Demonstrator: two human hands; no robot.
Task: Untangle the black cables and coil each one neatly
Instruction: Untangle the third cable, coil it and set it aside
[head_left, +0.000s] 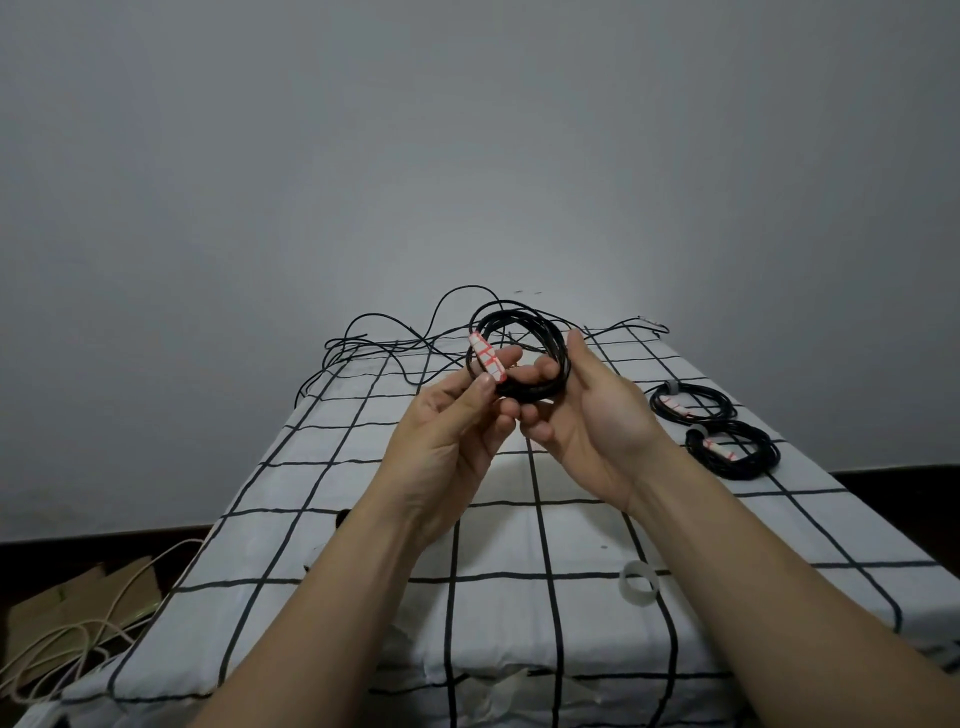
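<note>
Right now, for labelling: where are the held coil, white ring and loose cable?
held coil (535, 392): head view, bottom bundle.
white ring (639, 595): head view, front wall.
loose cable (374, 344): head view, far strands.

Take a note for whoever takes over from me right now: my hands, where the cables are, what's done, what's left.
Left hand pinches the white-and-red strip on the held coil.
Right hand grips the held coil, above the checked table.
Done: far bound coil and near bound coil lie on the table's right side.
Left: finish binding the held coil, then untangle and coil the loose cable at the far edge.
A white ring, likely tape, sits near the front.
</note>
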